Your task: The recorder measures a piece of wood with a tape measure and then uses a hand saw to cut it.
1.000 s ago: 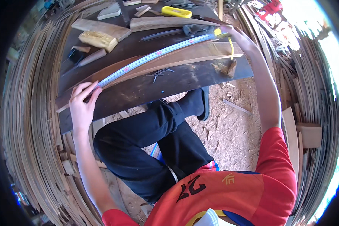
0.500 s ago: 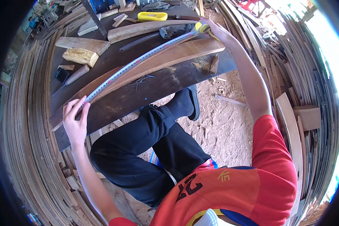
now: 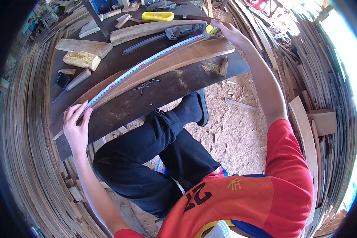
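A tape measure's white blade stretches along a long brown wooden board, which lies across the dark bench. At the board's near left end, my left hand pinches the blade between thumb and fingers; the blade's tip is hidden under them. My right hand is closed around the yellow tape case by the far right end of the board. Another brown piece shows partly behind the blade. Several loose nails lie just in front of the board, and a small wood offcut lies near its right end.
Farther back on the bench are a curved wood piece, a dark cloth, a yellow oblong thing, a rough wood block and a wooden-handled tool. Stacked strips flank the left; planks stand right.
The view has shifted slightly. Both hands keep their places on the tape measure, with the blade still stretched along the board.
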Demonstrator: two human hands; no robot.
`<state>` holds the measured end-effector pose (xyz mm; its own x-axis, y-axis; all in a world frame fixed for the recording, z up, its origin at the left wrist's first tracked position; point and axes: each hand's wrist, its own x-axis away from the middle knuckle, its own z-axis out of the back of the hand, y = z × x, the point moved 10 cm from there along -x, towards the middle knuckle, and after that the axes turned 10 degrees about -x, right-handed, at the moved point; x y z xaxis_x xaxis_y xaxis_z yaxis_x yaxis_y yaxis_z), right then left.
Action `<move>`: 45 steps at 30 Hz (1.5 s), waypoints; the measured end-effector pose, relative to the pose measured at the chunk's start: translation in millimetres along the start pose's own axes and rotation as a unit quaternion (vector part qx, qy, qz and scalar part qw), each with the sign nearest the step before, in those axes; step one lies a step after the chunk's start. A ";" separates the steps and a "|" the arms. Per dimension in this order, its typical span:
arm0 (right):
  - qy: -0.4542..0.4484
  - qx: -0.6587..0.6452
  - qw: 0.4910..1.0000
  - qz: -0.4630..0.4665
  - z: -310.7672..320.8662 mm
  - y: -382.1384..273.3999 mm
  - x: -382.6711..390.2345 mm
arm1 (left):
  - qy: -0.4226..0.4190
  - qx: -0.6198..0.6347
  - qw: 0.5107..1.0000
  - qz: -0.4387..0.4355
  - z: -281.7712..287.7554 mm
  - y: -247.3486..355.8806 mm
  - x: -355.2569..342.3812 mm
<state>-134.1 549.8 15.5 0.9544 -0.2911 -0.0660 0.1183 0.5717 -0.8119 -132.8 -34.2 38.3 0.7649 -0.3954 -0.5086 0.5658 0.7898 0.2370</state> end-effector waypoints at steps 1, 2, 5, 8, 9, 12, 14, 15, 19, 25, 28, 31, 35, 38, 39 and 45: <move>0.017 0.001 0.999 0.035 2.8 -2.6 1.1 | -0.001 0.001 1.000 0.000 -0.1 -0.1 -0.4; 0.034 0.003 0.997 0.070 5.6 -5.0 3.3 | -0.002 0.001 1.000 0.000 -0.2 -0.1 -0.8; 0.070 0.034 0.984 0.163 10.3 -13.9 9.9 | -0.006 0.003 1.000 0.003 -0.2 0.1 -1.5; 0.093 0.022 0.966 0.240 6.0 -36.3 26.1 | -0.004 -0.007 1.000 0.005 1.5 -0.2 -0.1; 0.102 0.010 0.959 0.264 6.4 -43.7 32.3 | -0.002 -0.011 1.000 0.005 1.4 0.5 0.1; 0.106 0.082 0.947 0.292 -2.7 -60.9 39.8 | 0.000 -0.006 1.000 0.010 1.6 -3.7 1.3; 0.096 0.086 0.949 0.289 -8.7 -61.4 38.7 | -0.001 -0.001 1.000 0.015 1.9 -4.7 3.2; 0.078 0.093 0.955 0.272 -9.9 -55.0 34.4 | -0.002 0.009 1.000 0.018 0.2 -2.7 1.6; 0.018 0.133 0.974 0.180 -4.1 -44.3 3.1 | 0.006 -0.001 1.000 0.006 0.0 -0.9 1.0; -0.159 0.208 0.959 0.109 -28.8 -37.7 -36.7 | 0.002 -0.007 1.000 0.017 1.9 1.0 0.4; -0.143 0.187 0.965 0.116 -20.0 -15.6 -45.8 | -0.010 -0.012 0.999 0.028 -1.1 1.4 -1.1; -0.222 0.135 0.960 0.100 -22.5 -9.7 -51.5 | -0.013 -0.023 0.999 0.027 -3.8 0.0 -1.6; -0.293 0.127 0.946 0.060 -38.3 -33.7 -37.4 | -0.022 -0.037 0.999 0.029 -0.9 -2.8 1.2; -0.296 0.144 0.942 0.057 -37.0 -41.4 -30.4 | -0.023 -0.043 0.999 0.023 -3.4 -5.4 -1.9; -0.301 0.137 0.943 0.036 -32.9 -36.7 -29.5 | -0.023 -0.045 0.999 0.017 -5.1 -4.9 -4.6; -0.300 0.120 0.946 0.034 -27.2 -29.9 -27.3 | -0.049 0.012 0.999 0.019 -3.1 -8.7 -17.2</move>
<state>-171.2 519.8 25.8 0.9375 0.1990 0.2855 0.0407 0.7520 -0.6579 -151.8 -32.8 42.4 0.8118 -0.4107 -0.4151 0.5421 0.7942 0.2746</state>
